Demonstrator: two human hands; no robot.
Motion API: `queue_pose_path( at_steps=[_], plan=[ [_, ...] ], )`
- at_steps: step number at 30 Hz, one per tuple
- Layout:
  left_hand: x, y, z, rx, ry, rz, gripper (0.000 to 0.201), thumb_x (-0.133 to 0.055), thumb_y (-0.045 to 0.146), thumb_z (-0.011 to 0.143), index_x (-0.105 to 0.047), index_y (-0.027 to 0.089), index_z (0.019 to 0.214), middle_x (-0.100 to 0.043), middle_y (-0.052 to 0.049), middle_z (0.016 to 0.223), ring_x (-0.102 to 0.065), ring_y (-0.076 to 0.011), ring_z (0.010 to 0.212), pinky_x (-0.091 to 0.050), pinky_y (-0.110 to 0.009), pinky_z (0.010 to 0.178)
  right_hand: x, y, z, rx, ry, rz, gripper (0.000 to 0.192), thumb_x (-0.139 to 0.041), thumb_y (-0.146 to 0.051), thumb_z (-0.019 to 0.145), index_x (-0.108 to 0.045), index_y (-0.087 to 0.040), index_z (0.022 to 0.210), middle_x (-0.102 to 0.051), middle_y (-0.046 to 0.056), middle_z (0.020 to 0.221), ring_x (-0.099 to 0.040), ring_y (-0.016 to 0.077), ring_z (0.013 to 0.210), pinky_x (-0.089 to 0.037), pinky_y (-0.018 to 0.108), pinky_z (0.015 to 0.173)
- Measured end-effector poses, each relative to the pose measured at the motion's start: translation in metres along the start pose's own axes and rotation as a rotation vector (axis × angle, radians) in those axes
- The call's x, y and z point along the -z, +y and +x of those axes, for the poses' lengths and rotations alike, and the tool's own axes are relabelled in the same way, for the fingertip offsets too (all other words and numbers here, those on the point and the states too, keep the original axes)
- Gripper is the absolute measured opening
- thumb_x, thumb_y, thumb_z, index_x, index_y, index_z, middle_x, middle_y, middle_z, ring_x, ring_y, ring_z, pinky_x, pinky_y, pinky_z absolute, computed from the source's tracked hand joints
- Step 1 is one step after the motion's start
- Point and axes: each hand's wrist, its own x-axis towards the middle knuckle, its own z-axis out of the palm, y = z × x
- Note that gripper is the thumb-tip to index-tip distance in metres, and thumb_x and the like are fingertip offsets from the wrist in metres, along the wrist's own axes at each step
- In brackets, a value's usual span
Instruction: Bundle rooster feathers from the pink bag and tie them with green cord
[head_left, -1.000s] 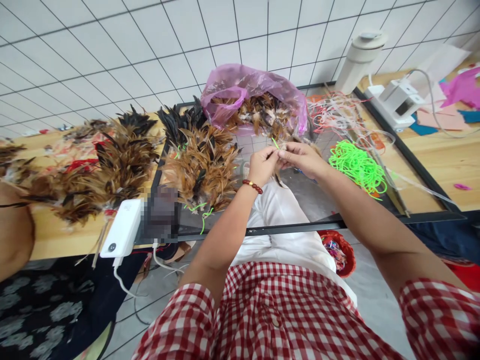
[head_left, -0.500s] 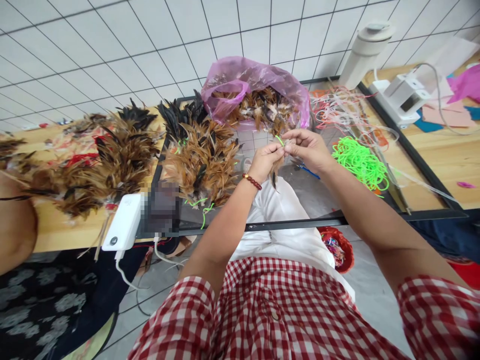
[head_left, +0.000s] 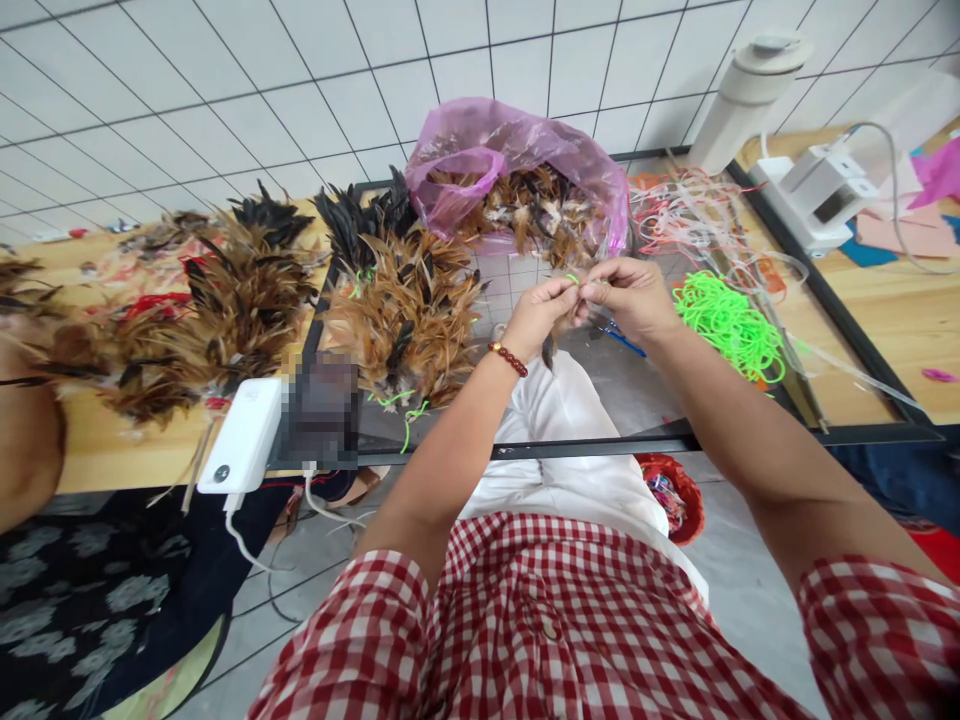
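My left hand, with a beaded bracelet at the wrist, is closed in a pinch on a brown feather whose dark tip hangs below the fingers. A short bit of bright green cord shows at the left thumb. My right hand meets the left one, its thumb and index finger pinched at the same spot on the cord. The fingers hide most of the cord and the feather's base. Beside my left forearm lies a heap of brown feather bunches, some with green cord ends. A pile of green cord lies right of my right hand.
A pink plastic bag of loose feathers stands behind my hands. Pale strips, a white bottle and a white power strip are at the right. A white power bank sits at the left edge, near another person's arm.
My hands have shifted slightly right in view and drawn closer together, the right fingers now curled nearer the left thumb. Less of the green cord shows. The whole view has shifted a little.
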Motion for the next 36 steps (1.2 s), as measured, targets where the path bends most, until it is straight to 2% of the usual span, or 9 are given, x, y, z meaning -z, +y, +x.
queue_pose_path(
  at_steps=[4,7,11,14,17,24,27,32,36],
  plan=[
    [-0.003,-0.003,0.003,-0.08,0.103,-0.002,0.021,-0.087,0.03,0.075,-0.075,0.017,0.087,-0.074,-0.001,0.081,-0.071,-0.0134,0.082,-0.055,-0.027,0.085,0.002,0.011,0.003,0.032,0.15,-0.045,0.042,-0.093,-0.054,0.064,-0.069,-0.022,0.074,-0.065,-0.002,0.064,-0.062,0.0127,0.057,-0.055,0.029,0.057],
    [-0.006,-0.004,0.002,-0.06,0.143,-0.02,0.021,-0.089,0.021,0.072,-0.076,0.017,0.089,-0.073,0.0,0.077,-0.068,-0.0094,0.072,-0.055,-0.025,0.079,0.001,0.017,0.003,0.032,0.213,-0.034,0.044,-0.094,-0.055,0.063,-0.067,-0.022,0.074,-0.063,-0.003,0.065,-0.058,0.0102,0.056,-0.05,0.026,0.053],
    [-0.01,0.0,-0.001,-0.011,0.21,-0.049,0.017,-0.084,0.024,0.079,-0.071,0.015,0.075,-0.066,0.003,0.066,-0.057,-0.0038,0.055,-0.05,-0.019,0.064,-0.004,0.013,0.001,-0.009,0.143,-0.042,0.046,-0.088,-0.062,0.068,-0.069,-0.023,0.084,-0.062,-0.003,0.065,-0.058,0.0114,0.056,-0.05,0.027,0.052],
    [-0.01,0.005,-0.003,0.038,0.177,-0.066,0.023,-0.081,0.027,0.083,-0.066,0.015,0.071,-0.063,0.004,0.062,-0.055,-0.0029,0.052,-0.049,-0.018,0.06,-0.006,0.006,0.0,-0.001,0.102,-0.082,0.051,-0.089,-0.064,0.066,-0.071,-0.028,0.097,-0.06,-0.004,0.065,-0.062,0.0141,0.06,-0.055,0.03,0.056],
    [-0.009,0.009,-0.005,0.082,0.147,-0.062,0.026,-0.08,0.027,0.084,-0.064,0.014,0.069,-0.06,0.005,0.059,-0.054,-0.0032,0.051,-0.049,-0.018,0.059,-0.008,0.001,-0.001,0.022,0.077,-0.114,0.049,-0.09,-0.063,0.064,-0.072,-0.028,0.094,-0.059,-0.005,0.064,-0.063,0.0152,0.061,-0.057,0.033,0.061],
    [-0.009,0.009,-0.004,0.135,0.18,-0.126,0.024,-0.083,0.035,0.081,-0.07,0.015,0.083,-0.068,0.002,0.068,-0.061,-0.0058,0.06,-0.052,-0.02,0.068,-0.007,-0.001,-0.001,0.013,0.139,-0.164,0.049,-0.088,-0.068,0.062,-0.069,-0.024,0.074,-0.065,0.0,0.066,-0.063,0.0173,0.062,-0.058,0.036,0.065],
    [-0.008,0.007,-0.002,0.116,0.224,-0.151,0.021,-0.086,0.03,0.077,-0.072,0.015,0.083,-0.068,0.002,0.067,-0.064,-0.0075,0.064,-0.052,-0.022,0.072,-0.003,-0.003,-0.001,0.041,0.091,-0.223,0.046,-0.088,-0.066,0.063,-0.071,-0.024,0.071,-0.067,0.001,0.067,-0.063,0.0183,0.065,-0.057,0.037,0.068],
    [-0.005,0.009,0.0,-0.014,0.317,-0.123,0.014,-0.084,0.024,0.076,-0.072,0.016,0.074,-0.073,0.0,0.074,-0.071,-0.0124,0.083,-0.053,-0.024,0.084,0.003,-0.005,-0.001,0.14,-0.025,-0.381,0.033,-0.087,-0.055,0.072,-0.077,-0.023,0.071,-0.069,0.002,0.071,-0.062,0.0173,0.07,-0.053,0.035,0.075],
    [-0.004,0.013,-0.001,-0.023,0.221,-0.108,0.013,-0.083,0.026,0.077,-0.075,0.015,0.075,-0.077,-0.003,0.08,-0.073,-0.0165,0.094,-0.053,-0.028,0.092,0.007,-0.001,-0.001,0.191,0.009,-0.41,0.025,-0.084,-0.047,0.078,-0.078,-0.023,0.073,-0.069,0.001,0.072,-0.061,0.0162,0.07,-0.051,0.034,0.075]
  ],
)
